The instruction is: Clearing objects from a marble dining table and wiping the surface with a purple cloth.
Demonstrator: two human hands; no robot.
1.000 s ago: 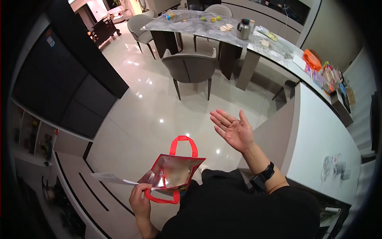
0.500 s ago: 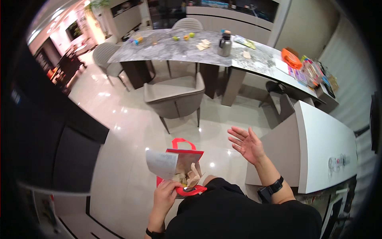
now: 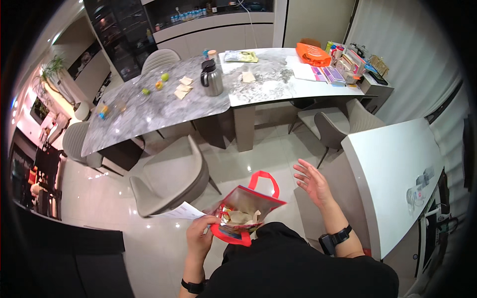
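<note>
A grey marbled desk [image 3: 164,110] spreads across the upper left of the frame, with a grey chair [image 3: 169,169] below it. At lower centre, the red-handled bag [image 3: 259,198] gapes upward. A white sheet [image 3: 181,211] juts out to its left. The left hand [image 3: 199,236] has its fingers pinching the bag's rim and, as far as the view allows, the sheet's edge. Right of centre, the right hand [image 3: 314,187] is raised, fingers slightly spread. Pale crumpled pieces [image 3: 240,217] lie inside the bag.

Brightly lit, pinkish glow beyond left edge of tabletop [image 3: 154,113], glare dots on floor [image 3: 149,253], fisheye bending, black corners.
</note>
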